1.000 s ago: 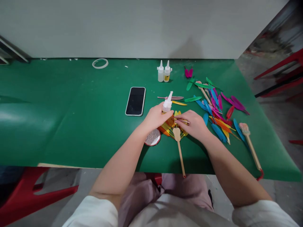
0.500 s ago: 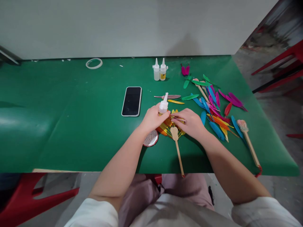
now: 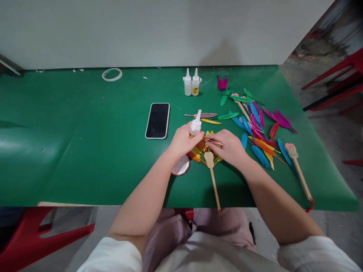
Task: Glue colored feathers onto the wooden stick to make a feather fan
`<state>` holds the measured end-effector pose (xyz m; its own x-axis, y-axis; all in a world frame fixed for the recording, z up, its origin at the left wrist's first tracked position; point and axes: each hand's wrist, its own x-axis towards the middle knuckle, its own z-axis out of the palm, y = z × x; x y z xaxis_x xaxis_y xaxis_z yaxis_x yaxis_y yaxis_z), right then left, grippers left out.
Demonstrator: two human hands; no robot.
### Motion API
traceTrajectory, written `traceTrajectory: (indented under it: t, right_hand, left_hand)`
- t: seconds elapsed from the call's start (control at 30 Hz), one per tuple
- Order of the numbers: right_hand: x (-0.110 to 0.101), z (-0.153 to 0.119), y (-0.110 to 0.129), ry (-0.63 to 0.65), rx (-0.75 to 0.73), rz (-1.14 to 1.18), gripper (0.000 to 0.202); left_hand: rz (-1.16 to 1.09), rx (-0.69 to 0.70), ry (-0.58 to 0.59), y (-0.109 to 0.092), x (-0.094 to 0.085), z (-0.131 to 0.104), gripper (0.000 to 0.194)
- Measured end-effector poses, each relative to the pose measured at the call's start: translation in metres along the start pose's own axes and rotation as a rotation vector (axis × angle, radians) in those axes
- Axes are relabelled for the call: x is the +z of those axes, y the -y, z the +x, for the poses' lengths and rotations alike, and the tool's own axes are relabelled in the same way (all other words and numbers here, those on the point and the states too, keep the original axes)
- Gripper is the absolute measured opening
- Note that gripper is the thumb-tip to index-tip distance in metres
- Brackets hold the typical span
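Note:
A white-capped glue bottle (image 3: 195,127) stands nozzle up in my left hand (image 3: 183,141), its fingers closed round it. My right hand (image 3: 228,147) pinches metal tweezers (image 3: 214,142), whose tips point left toward my left thumb. Below both hands lies a fan of orange and yellow feathers (image 3: 198,154), partly hidden by them. Its wooden handle (image 3: 214,185) runs down toward the table's front edge. A round tin lid (image 3: 180,166) with a red rim lies under my left wrist, part of it covered.
A phone (image 3: 157,121) lies left of my hands. Two glue bottles (image 3: 191,84) stand farther back, near a tape ring (image 3: 112,74). Loose coloured feathers (image 3: 256,124) are scattered at right, beside a wooden stick (image 3: 302,177) with a flower-like head. A white panel (image 3: 141,34) rises behind the table.
Hardly anything differs. Both hands keep their hold and place over the feather fan; the view has shifted very slightly.

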<state>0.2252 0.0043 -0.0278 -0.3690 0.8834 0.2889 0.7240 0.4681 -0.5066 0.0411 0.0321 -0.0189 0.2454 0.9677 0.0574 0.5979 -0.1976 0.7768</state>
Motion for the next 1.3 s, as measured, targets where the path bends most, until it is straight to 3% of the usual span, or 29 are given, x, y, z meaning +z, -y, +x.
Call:
traceTrajectory:
  t: [0.5, 1.3]
  right_hand:
    - [-0.0016, 0.0004, 0.0017, 0.012, 0.003, -0.014, 0.022]
    - [-0.0005, -0.0002, 0.0010, 0.017, 0.004, -0.025, 0.022]
  left_hand:
    - [0.139, 0.121, -0.003, 0.0040, 0.0020, 0.0010, 0.020]
    - [0.068, 0.091, 0.012, 0.0025, 0.0009, 0.0005, 0.020]
